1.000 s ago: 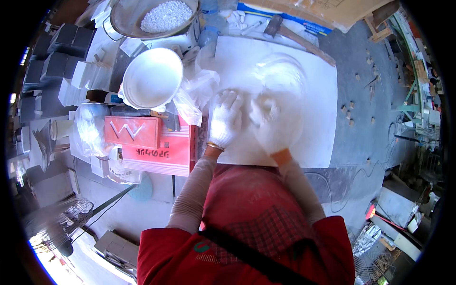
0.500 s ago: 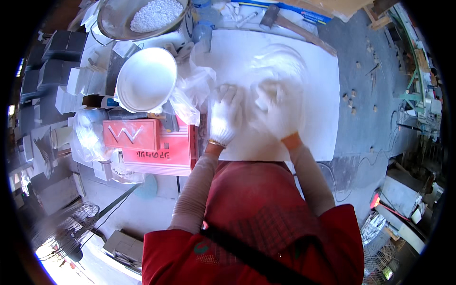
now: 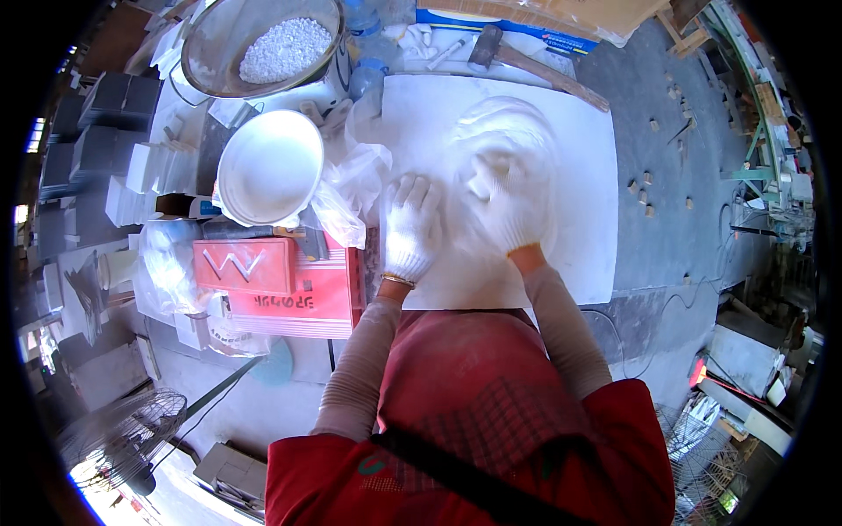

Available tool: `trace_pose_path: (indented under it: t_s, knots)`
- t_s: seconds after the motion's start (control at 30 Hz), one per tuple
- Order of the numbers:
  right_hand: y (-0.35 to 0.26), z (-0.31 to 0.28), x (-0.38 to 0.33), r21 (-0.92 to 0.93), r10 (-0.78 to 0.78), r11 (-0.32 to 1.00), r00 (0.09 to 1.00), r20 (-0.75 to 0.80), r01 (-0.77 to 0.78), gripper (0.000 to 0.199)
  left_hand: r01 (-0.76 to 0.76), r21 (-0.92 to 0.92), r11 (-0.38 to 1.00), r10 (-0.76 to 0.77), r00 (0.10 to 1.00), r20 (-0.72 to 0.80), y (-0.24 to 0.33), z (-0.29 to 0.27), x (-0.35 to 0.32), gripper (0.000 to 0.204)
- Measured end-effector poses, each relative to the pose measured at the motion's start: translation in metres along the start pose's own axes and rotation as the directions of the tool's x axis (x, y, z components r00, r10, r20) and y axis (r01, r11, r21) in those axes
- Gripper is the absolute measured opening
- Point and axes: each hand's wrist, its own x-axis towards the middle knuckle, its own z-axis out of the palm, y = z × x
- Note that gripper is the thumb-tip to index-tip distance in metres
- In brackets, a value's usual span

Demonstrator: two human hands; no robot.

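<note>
Both my hands wear white knit gloves. My left hand (image 3: 412,226) lies flat on the left part of a white sheet (image 3: 588,202), its fingers stretched toward the far side. On the sheet's middle, my right hand (image 3: 510,209) presses down with its fingers curled under. Whatever it holds, if anything, is hidden. White powder (image 3: 500,118) is smeared in curved streaks around and beyond the right hand. A long-handled hammer (image 3: 548,72) lies along the sheet's far edge.
Left of the sheet stand a white bowl (image 3: 270,167), crumpled plastic bags (image 3: 338,210) and a red box (image 3: 324,307). Farther back is a metal basin (image 3: 206,66) with white lumps in it. A fan (image 3: 132,430) stands at lower left. Wood bits (image 3: 645,195) dot the floor.
The whole view has shifted a little, so the sheet sits lower in it. My right hand has moved slightly farther away across the sheet. My left hand keeps its place.
</note>
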Motion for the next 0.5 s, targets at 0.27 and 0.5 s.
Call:
trace_pose_path:
  t_s: [0.27,0.5]
  knots:
    - [-0.003,-0.013,-0.001,0.216,-0.048,0.976,0.983,0.178,0.008,0.062,0.064,-0.021,0.998,-0.064,0.998,-0.003,-0.004,0.001,-0.005,0.042]
    - [-0.064,-0.029,-0.049,0.11,-0.171,0.984,0.93,0.324,0.142,0.059,0.098,-0.161,0.982,-0.123,0.98,-0.155,-0.024,0.017,-0.035,0.06]
